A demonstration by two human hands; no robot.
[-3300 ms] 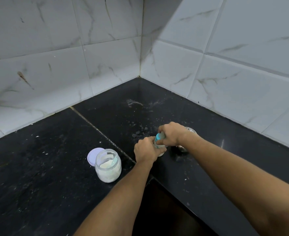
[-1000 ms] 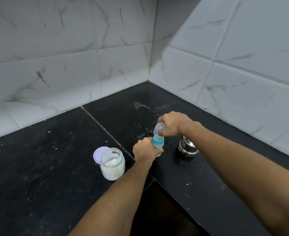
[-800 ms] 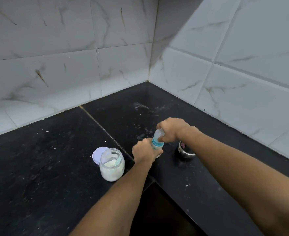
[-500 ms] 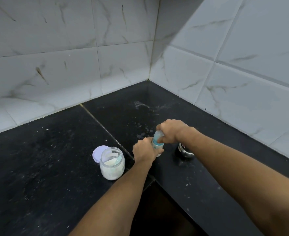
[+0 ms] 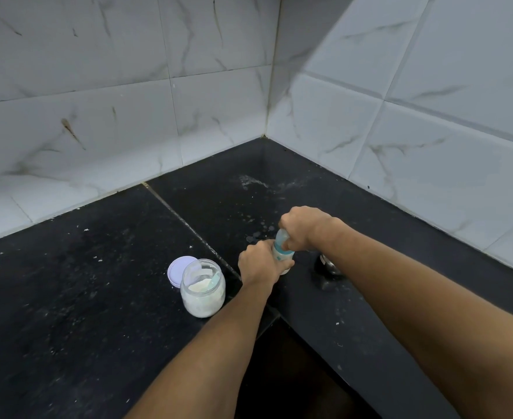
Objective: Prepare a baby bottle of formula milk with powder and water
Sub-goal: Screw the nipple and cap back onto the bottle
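Light is soft, cool and moderate, with no hard glare. The left wall tiles (image 5: 98, 131) are brightest low down. The right wall (image 5: 430, 131) is greyer, with a diagonal shadow edge across its upper part near the corner. The black countertop (image 5: 82, 297) soaks up light and gives only a faint sheen. The powder jar (image 5: 202, 294) throws barely any shadow. The gap under the counter edge is crushed black. Wide-angle distortion bows the grout lines toward the edges and stretches the right forearm (image 5: 430, 322), which is slightly soft at the bottom. The centre is sharp.
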